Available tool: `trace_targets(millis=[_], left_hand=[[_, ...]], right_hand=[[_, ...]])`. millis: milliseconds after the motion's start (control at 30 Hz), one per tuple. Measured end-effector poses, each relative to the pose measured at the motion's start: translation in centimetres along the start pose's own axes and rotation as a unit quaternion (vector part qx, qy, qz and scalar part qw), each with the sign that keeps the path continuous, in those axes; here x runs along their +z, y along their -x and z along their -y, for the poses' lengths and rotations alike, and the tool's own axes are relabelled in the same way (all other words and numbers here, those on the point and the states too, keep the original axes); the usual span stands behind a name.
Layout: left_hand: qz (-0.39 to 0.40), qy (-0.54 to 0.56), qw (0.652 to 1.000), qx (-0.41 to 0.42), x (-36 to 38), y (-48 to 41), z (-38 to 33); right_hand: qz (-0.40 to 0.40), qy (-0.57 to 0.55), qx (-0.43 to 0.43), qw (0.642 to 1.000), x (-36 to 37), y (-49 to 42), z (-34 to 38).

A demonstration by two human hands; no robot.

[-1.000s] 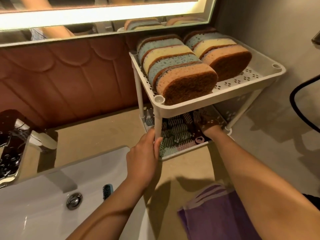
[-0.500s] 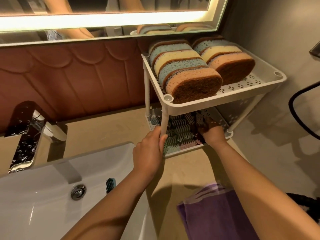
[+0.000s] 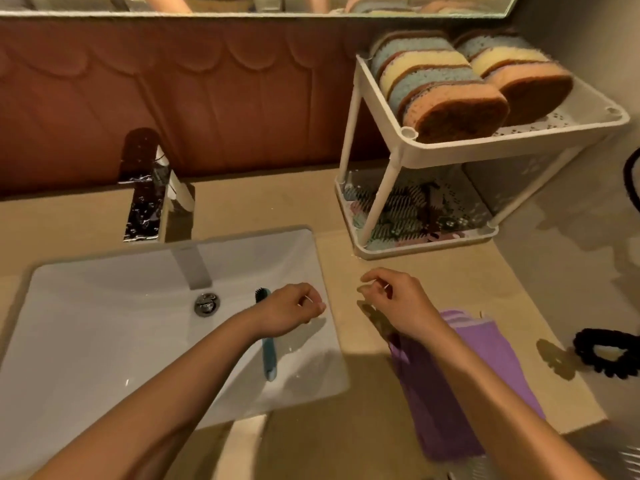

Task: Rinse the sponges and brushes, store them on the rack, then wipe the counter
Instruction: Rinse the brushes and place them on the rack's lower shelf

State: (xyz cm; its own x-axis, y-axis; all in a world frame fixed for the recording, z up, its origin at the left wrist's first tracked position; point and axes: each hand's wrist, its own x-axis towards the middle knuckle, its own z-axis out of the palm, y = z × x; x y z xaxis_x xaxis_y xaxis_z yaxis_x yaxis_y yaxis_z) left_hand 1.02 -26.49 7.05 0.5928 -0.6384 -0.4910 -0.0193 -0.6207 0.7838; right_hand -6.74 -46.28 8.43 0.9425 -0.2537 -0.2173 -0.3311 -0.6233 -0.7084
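A white two-tier rack point(image 3: 450, 148) stands on the counter at the back right. Several sponges point(image 3: 446, 95) in blue, yellow and orange stand on edge on its top shelf. Several brushes point(image 3: 405, 209) lie on its bottom shelf. One teal brush point(image 3: 269, 348) lies in the white sink point(image 3: 104, 341), bristles toward the drain. My left hand point(image 3: 289, 313) hovers over the sink just right of that brush, fingers loosely curled, holding nothing. My right hand point(image 3: 398, 301) hovers over the beige counter point(image 3: 433, 282), fingers curled, empty, just above a purple cloth point(image 3: 460, 382).
A chrome faucet point(image 3: 152, 188) rises behind the sink, which has a metal drain plug point(image 3: 206, 303). A black scrunchie point(image 3: 606, 351) lies at the counter's right. A brown tiled wall and a mirror edge run along the back.
Both hands have left the rack and pulled back toward me: the left released the rack's post, the right came out of the bottom shelf. The view has tilted down toward the sink.
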Motion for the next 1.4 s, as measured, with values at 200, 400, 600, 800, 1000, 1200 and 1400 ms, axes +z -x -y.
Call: trace_targets(millis=[200, 400, 600, 800, 1000, 1200, 1400], left_hand=[[-0.007, -0.013, 0.994, -0.109, -2.1, 6.4, 8.3], [-0.052, 0.105, 0.97, -0.214, -3.0, 9.9, 14.4], [-0.065, 0.131, 0.955, -0.26, -2.2, 11.2, 17.7], [-0.11, 0.185, 0.937, -0.274, -2.2, 11.4, 19.6], [-0.127, 0.209, 0.927, -0.286, -2.2, 10.7, 20.3], [-0.116, 0.214, 0.931, -0.272, -1.8, 9.9, 19.5], [-0.032, 0.235, 0.939, -0.248, -1.5, 9.9, 16.2]], right_hand=[[0.128, 0.017, -0.019, 0.992, 8.1, 2.3, 3.1], [0.224, 0.124, 0.025, 0.966, 15.8, 0.8, 4.3], [0.289, 0.264, -0.001, 0.92, 19.7, -1.9, 3.3], [0.261, 0.297, -0.011, 0.918, 22.9, -3.8, 2.6], [0.255, 0.261, 0.03, 0.93, 24.9, -4.1, 2.5], [0.24, 0.151, 0.025, 0.959, 25.3, -3.3, 2.9], [0.167, -0.173, 0.166, 0.956, 23.6, -1.0, 5.7]])
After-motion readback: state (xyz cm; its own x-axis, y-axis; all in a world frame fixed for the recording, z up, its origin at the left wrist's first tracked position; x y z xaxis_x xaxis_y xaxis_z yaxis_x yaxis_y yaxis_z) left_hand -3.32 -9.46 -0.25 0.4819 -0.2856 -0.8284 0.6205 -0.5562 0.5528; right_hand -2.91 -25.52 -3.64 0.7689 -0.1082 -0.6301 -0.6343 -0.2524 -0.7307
